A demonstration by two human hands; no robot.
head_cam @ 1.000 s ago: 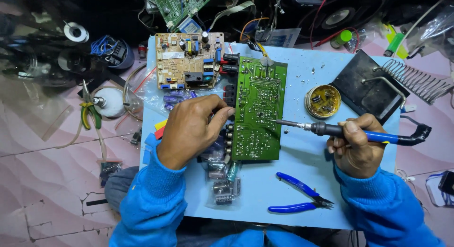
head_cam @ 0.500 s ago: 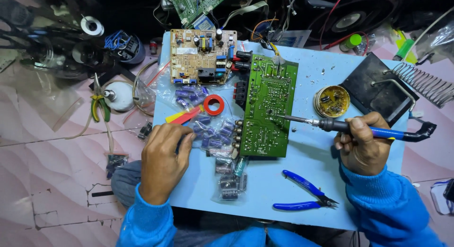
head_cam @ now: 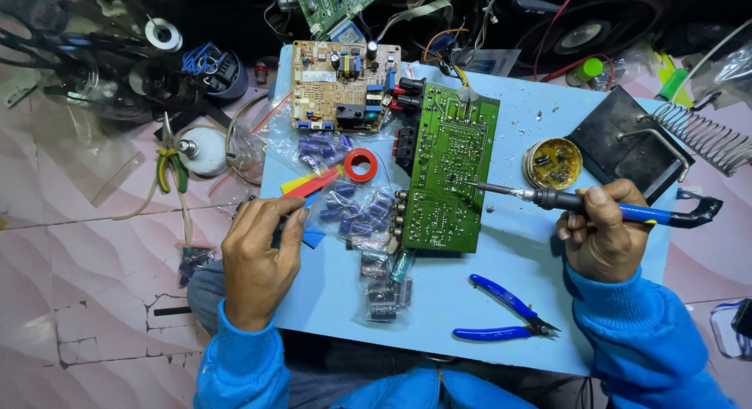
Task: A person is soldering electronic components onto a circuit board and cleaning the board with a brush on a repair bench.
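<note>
A green circuit board [head_cam: 450, 170] lies solder side up on a light blue table [head_cam: 439, 307]. My right hand [head_cam: 599, 229] grips a blue-handled soldering iron [head_cam: 595, 201], its tip touching the board's right part. My left hand [head_cam: 258, 256] rests at the table's left edge, fingers curled over coloured tubing strips [head_cam: 309, 186] and a dark item I cannot make out. Clear bags of purple capacitors [head_cam: 356, 213] lie between that hand and the board. A red tape roll [head_cam: 361, 165] sits above them.
A tan circuit board [head_cam: 337, 84] lies at the table's far left. Blue-handled cutters [head_cam: 505, 315] lie near the front edge. A round flux tin [head_cam: 553, 163] and a black iron stand with coil [head_cam: 638, 142] sit at right. Pliers [head_cam: 168, 162], wires and parts crowd the floor at left.
My left hand has come off the green board and moved left and down to the table's edge, uncovering the capacitor bags and red tape roll. The soldering iron stays at the board.
</note>
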